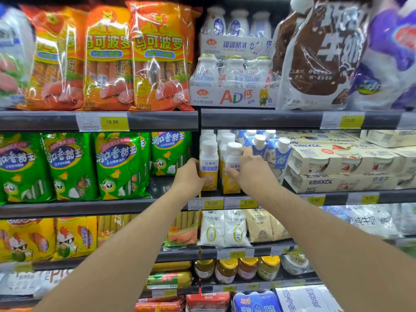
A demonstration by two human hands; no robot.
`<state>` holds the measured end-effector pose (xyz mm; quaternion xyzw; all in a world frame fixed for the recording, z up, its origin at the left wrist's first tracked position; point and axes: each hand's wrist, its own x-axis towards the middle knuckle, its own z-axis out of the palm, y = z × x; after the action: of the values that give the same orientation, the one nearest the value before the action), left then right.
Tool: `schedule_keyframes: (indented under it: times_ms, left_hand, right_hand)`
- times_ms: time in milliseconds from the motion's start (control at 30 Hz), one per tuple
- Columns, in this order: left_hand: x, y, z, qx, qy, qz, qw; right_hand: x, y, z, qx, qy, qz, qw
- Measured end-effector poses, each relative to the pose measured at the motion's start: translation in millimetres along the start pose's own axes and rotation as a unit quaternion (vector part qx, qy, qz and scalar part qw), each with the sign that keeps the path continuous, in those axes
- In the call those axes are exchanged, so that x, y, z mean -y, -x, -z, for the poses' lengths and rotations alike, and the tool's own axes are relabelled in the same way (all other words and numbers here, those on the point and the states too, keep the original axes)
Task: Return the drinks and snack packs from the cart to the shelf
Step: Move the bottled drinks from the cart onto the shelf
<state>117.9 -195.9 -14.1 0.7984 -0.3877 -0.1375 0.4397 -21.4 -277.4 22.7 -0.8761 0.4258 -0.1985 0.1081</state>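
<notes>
Two white-and-yellow yogurt drink cartons with white caps stand at the front of the middle shelf (225, 193). My left hand (188, 175) wraps the left side of the left carton (209, 165). My right hand (247, 170) grips the right carton (231, 170) from its right side, fingers up near its cap. Both cartons stand upright on the shelf board, side by side, with more cartons of the same kind behind them. The cart is out of view.
Blue-and-white drink cartons (276, 154) stand just right of my right hand, then boxed yogurt cups (337, 163). Green sausage packs (119, 165) fill the shelf to the left. Orange sausage packs (157, 55) and bottled milk multipacks (234, 82) sit above.
</notes>
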Motion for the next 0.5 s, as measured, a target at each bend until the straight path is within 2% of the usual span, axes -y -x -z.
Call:
schedule_keyframes:
  times_ms: [167, 267, 367, 500]
  left_hand:
    - [3, 6, 1, 0.01, 0.01, 0.027, 1.0]
    - [-1, 21, 5, 0.018, -0.03, 0.028, 0.999]
    - [-7, 39, 14, 0.075, -0.146, 0.008, 0.986]
    - [-18, 62, 22, 0.175, -0.327, -0.024, 0.928]
  right_hand:
    - [-4, 13, 0, -0.016, 0.004, 0.0, 1.0]
    - [-9, 25, 6, -0.011, 0.023, 0.007, 1.0]
    - [-19, 40, 14, 0.01, 0.066, 0.0, 0.998]
    - [-48, 64, 34, 0.051, 0.093, 0.004, 0.994]
